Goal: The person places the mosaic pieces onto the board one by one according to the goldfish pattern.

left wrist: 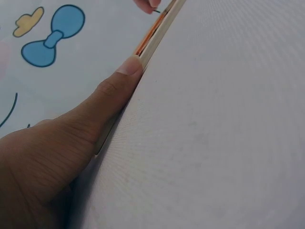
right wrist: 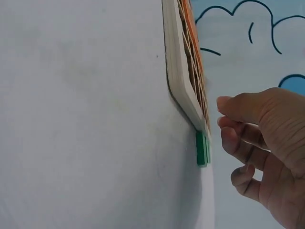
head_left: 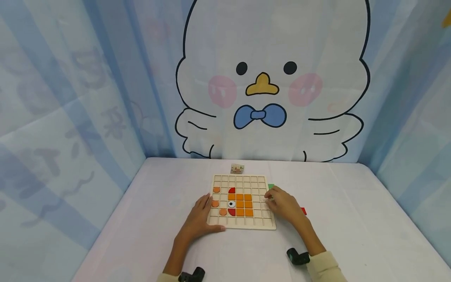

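Note:
My left hand (head_left: 199,219) holds the left side of a wooden grid board (head_left: 260,223), its thumb (left wrist: 125,71) along the near edge. Orange square tiles (head_left: 244,204), red quarter-round pieces (head_left: 231,212), orange discs (head_left: 223,212) and a white eye disc (head_left: 231,204) sit in the grid. Just above the board's right edge is my right hand (head_left: 284,204), thumb and index finger brought together. A thin dark green tile edge (left wrist: 156,10) shows at its fingertips in the left wrist view. Green pieces (right wrist: 202,149) lie beside the board's far right corner.
A small patterned picture card (head_left: 237,169) lies behind the board. Red pieces (head_left: 303,211) are on the white table (head_left: 352,219), partly hidden by the right wrist. A printed cartoon curtain (head_left: 267,51) rises behind the table and at both sides.

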Tool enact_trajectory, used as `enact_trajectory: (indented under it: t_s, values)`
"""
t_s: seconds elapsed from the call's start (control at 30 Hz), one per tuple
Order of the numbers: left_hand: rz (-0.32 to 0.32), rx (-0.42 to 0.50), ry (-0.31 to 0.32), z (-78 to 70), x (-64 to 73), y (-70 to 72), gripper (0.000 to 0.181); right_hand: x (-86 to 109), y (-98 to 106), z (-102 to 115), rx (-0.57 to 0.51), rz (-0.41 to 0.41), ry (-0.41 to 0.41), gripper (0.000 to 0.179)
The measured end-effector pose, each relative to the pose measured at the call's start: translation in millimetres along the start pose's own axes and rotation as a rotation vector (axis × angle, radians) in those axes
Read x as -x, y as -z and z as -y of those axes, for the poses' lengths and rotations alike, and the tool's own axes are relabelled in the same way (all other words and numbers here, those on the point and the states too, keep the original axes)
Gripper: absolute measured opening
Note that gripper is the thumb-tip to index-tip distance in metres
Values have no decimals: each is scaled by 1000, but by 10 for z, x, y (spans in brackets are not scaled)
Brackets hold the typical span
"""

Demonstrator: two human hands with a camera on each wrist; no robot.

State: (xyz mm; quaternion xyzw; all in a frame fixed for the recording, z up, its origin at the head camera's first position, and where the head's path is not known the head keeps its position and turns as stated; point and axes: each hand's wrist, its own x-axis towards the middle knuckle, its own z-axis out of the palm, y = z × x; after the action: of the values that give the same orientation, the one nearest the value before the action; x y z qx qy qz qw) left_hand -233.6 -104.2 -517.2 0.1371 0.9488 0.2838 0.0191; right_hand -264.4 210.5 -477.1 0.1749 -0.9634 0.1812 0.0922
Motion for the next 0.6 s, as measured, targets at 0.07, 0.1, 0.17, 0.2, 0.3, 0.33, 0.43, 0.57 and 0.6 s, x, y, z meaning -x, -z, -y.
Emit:
enact_trajectory:
  t_s: [0.07,0.1,0.17,0.2,0.3,0.33,0.43,0.57,0.6]
  values:
    - [-3,5,1,-2,9,5,120,-10,11,-49,13,-14,-18,13]
    - [-3,7,0,-3,12,7,120,-17,15,-74,18,-14,-30,15]
    - [3,6,0,-5,15,10,120,-34,23,-121,27,-8,-62,19]
    - [4,6,-1,-8,17,12,120,-43,26,-141,31,-3,-84,21]
    - [3,8,-12,-12,17,12,119,-67,36,-200,36,6,-106,24]
    - [2,11,-13,-12,18,11,119,-73,35,-214,32,11,-112,24]
    - [2,15,-16,-8,19,9,119,-87,32,-254,25,33,-115,25]
    - [-3,7,-24,3,17,2,119,-115,31,-286,10,63,-127,26]
    - [-5,9,-27,4,15,0,119,-124,31,-292,5,70,-127,26]
